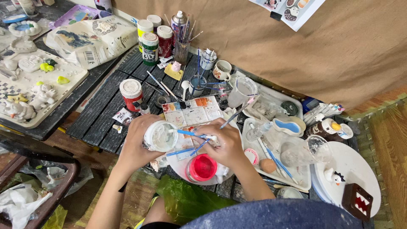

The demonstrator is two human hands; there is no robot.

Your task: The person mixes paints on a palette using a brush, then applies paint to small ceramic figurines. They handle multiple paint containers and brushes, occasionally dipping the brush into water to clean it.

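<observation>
Hands meet at frame centre: I see my left hand [137, 142] wrapped around a white jar [160, 136], tilted sideways. My right hand [227, 142] pinches a blue-handled brush [188, 133], its tip inside the jar's mouth.

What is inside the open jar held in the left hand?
The open jar in the left hand shows whitish contents. The blue-handled tool from the right hand dips in; its tip is covered.
</observation>
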